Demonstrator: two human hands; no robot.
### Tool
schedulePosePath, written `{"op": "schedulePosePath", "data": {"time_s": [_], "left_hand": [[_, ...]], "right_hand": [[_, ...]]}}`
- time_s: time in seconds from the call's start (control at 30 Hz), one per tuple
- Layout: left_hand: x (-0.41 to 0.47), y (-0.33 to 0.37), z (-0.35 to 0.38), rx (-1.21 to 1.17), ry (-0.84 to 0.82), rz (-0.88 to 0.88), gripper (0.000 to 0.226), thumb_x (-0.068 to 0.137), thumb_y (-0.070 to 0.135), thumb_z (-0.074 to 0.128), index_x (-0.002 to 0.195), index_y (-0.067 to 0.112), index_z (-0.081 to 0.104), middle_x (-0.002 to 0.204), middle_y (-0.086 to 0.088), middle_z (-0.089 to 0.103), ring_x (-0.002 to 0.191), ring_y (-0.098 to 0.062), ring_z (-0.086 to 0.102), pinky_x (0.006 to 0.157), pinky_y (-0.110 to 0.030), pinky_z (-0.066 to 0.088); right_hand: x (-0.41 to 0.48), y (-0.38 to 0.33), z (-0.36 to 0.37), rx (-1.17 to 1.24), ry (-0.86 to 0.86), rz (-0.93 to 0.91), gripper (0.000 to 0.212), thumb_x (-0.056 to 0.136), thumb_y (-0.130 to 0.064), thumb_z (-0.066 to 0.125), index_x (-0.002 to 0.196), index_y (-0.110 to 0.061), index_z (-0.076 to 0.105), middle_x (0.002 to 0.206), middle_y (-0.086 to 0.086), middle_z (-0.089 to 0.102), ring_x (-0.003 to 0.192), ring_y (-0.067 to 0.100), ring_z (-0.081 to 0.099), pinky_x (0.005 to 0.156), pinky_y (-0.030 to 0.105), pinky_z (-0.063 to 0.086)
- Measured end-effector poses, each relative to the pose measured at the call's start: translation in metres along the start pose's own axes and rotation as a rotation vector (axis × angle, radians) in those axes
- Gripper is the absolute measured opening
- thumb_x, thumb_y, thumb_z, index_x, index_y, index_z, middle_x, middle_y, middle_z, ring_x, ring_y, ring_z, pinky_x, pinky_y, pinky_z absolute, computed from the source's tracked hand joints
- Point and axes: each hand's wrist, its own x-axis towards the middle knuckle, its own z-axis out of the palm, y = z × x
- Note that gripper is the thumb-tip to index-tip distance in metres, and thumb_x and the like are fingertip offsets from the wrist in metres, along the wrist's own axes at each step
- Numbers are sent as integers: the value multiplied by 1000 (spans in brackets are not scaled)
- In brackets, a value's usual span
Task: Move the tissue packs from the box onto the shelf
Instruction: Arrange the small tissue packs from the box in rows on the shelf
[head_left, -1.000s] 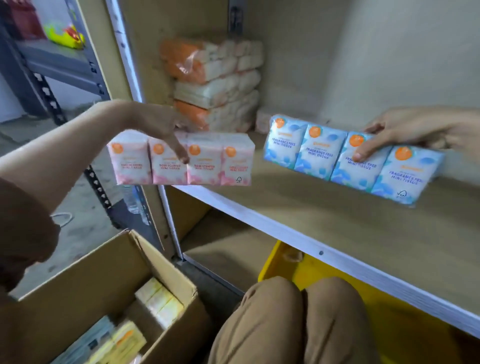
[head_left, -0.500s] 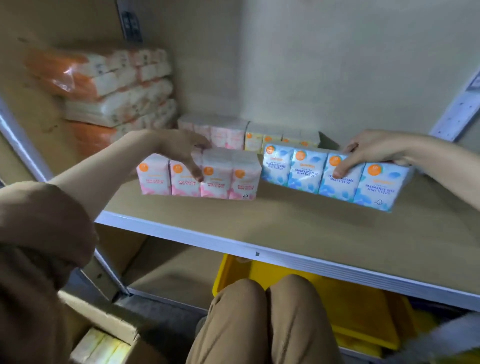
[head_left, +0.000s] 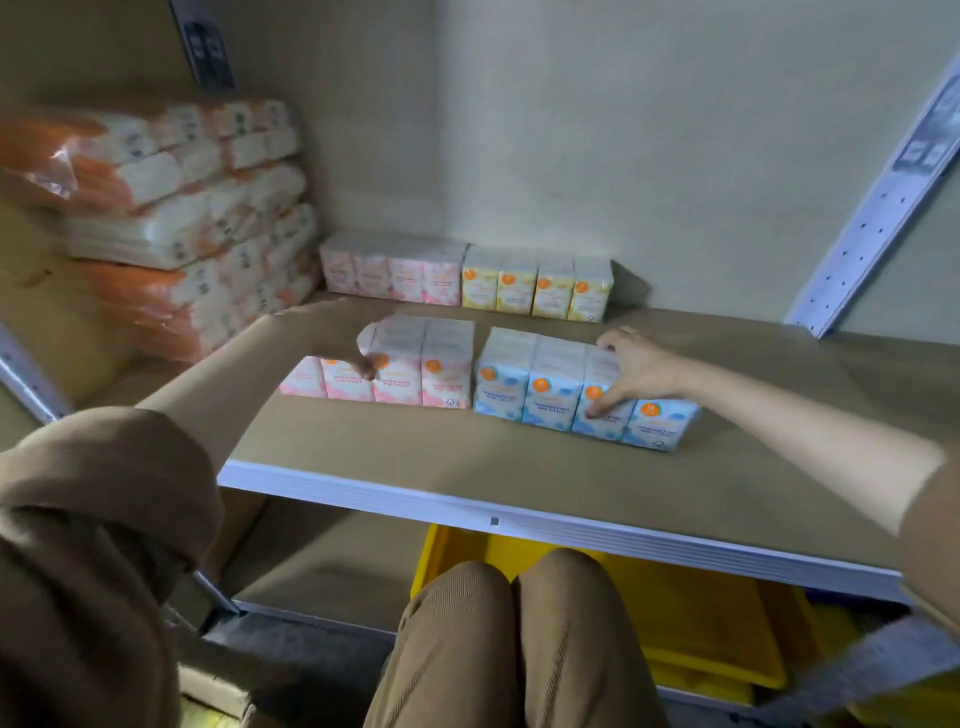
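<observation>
Bundles (head_left: 171, 208) of orange-and-white tissue lie stacked at the far left of the shelf (head_left: 467, 457), pushed against its side wall. Next to them, the left hand (head_left: 356, 343) reaches in from the left and grips the pink pack (head_left: 415, 374) from above, with one finger curled down over its printed front. That pack of four stands upright on the shelf board, towards the front. Behind it, along the back wall, a rear pink pack (head_left: 392, 273) and a yellow pack (head_left: 537, 286) stand side by side in a row and touch each other. Just right of the held pink pack, and apparently touching it, the blue pack (head_left: 550, 400) also stands on the board, angled slightly with its right end nearer the front edge. The right hand (head_left: 634, 369) clasps it over the top, thumb behind and fingers bent down onto its front face. A perforated white post (head_left: 872, 218) rises at the far right. Below the shelf sits a yellow bin (head_left: 701, 623), partly hidden by the person's knees (head_left: 519, 623) in brown trousers.
</observation>
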Motion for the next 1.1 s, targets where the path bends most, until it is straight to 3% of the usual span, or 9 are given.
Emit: {"op": "schedulePosePath", "data": {"time_s": [0.1,0.23,0.4,0.67,1.1], "left_hand": [[-4,3,7,51,26,12,84,66,35,78,138,26,37,142,1,43,126,-25,47,100,-38,42],[-8,4,26,172,140,40,74,73,27,74,137,13,39,140,-6,42,128,-24,43,98,-37,41],[8,-11,44,48,190,48,69,73,10,73,134,4,42,137,-15,45,126,-31,45,98,-46,44],[50,-34,49,-62,303,43,65,74,-2,70,133,-2,43,139,-19,46,127,-34,45,106,-39,35],[114,-55,47,-128,386,38,60,71,-8,68,128,-3,50,135,-22,50,122,-38,50,103,-40,38]], "right_hand": [[-1,-4,4,-62,47,-112,87,62,-30,84,132,-3,40,136,10,38,126,23,38,100,25,32],[-1,-8,17,-181,96,-198,62,69,-27,78,118,-6,47,125,7,43,113,25,46,91,41,46],[11,-13,18,-233,157,-219,55,74,-22,75,120,-6,50,125,7,48,110,26,50,84,37,47],[55,-31,21,-242,210,-222,61,75,-17,73,129,-6,47,132,8,49,119,26,48,93,33,42],[130,-42,15,-182,270,-143,62,74,-5,72,130,-5,47,137,8,47,123,27,47,96,32,40]]}}
